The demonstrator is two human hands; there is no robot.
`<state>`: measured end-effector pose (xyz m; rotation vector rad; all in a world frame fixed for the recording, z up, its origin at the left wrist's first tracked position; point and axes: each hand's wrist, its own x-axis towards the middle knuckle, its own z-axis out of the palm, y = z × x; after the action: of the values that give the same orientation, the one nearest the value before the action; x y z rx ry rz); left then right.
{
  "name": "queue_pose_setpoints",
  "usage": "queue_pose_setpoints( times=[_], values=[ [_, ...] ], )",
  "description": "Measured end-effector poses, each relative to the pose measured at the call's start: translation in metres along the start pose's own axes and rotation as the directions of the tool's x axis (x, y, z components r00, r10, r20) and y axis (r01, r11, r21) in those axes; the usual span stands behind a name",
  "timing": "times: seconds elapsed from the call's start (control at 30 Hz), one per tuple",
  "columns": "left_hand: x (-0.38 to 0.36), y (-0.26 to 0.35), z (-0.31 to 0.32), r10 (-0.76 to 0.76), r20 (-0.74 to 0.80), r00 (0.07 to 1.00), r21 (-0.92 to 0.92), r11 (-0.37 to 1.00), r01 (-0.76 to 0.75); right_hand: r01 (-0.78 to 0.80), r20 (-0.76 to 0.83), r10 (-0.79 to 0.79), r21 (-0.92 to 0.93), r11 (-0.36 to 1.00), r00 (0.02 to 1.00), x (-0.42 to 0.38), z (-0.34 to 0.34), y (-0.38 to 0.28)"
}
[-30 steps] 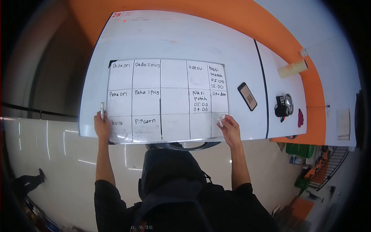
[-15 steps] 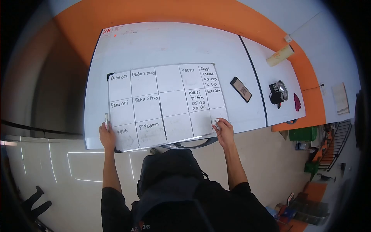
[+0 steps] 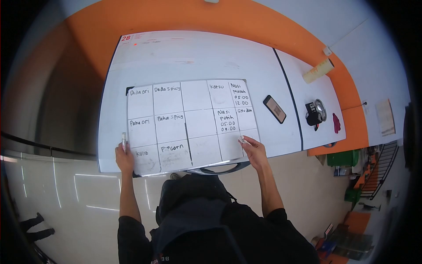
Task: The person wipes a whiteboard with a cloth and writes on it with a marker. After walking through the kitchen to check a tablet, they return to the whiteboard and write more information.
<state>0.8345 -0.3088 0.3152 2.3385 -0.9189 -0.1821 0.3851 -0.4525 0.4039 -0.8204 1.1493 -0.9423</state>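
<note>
A whiteboard [image 3: 197, 94] with a black grid and handwritten words lies on the white table [image 3: 176, 57]. At its lower left edge, my left hand [image 3: 125, 160] is closed around a white marker [image 3: 124, 138] that points upward. Over the lower right cells, my right hand [image 3: 256, 152] pinches a small white wad [image 3: 241, 139], perhaps tissue, against or just above the board. Grey smudges show in the bottom row, below "Kulit" and "Popcorn".
A phone [image 3: 274, 109] lies right of the board. Farther right are a roll of film [image 3: 318, 71], a black object [image 3: 314, 118] beside a metal dish [image 3: 321, 110], and a red cloth [image 3: 336, 123]. A chair back [image 3: 220, 170] touches the near edge. Another person's legs [image 3: 37, 226] show lower left.
My right hand has shifted slightly left across the lower right cells with the white wad. My left hand stays at the board's edge with the marker. The whole view has shifted a little.
</note>
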Motion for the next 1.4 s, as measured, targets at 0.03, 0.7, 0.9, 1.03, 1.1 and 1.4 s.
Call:
queue_pose_setpoints(
  times=[0.03,0.7,0.9,1.03,1.1,1.4],
  values=[
    [0.000,0.002,-0.001,0.001,-0.003,1.000,-0.003,1.000,-0.001,-0.002,0.002,0.002,-0.003,1.000,1.000,0.002,-0.001,0.001],
    [0.000,0.006,0.001,-0.027,-0.084,0.996,0.009,1.000,0.028,0.053,-0.064,-0.076,-0.312,0.949,0.995,0.067,-0.066,-0.016],
    [0.003,-0.003,0.011,-0.069,-0.113,0.991,0.026,0.997,0.072,0.277,0.137,-0.250,-0.656,0.702,0.958,0.132,-0.087,-0.035],
    [0.004,-0.009,0.014,-0.091,-0.102,0.991,0.005,0.996,0.092,0.392,0.255,-0.338,-0.805,0.445,0.906,0.186,-0.079,-0.051],
    [0.003,-0.010,0.015,-0.093,-0.115,0.989,0.004,0.996,0.094,0.417,0.279,-0.343,-0.791,0.448,0.897,0.207,-0.072,-0.057],
    [0.002,0.001,0.010,-0.129,-0.114,0.985,0.019,0.991,0.132,0.433,0.396,-0.279,-0.897,0.088,0.875,0.257,-0.054,-0.080]
  ],
)
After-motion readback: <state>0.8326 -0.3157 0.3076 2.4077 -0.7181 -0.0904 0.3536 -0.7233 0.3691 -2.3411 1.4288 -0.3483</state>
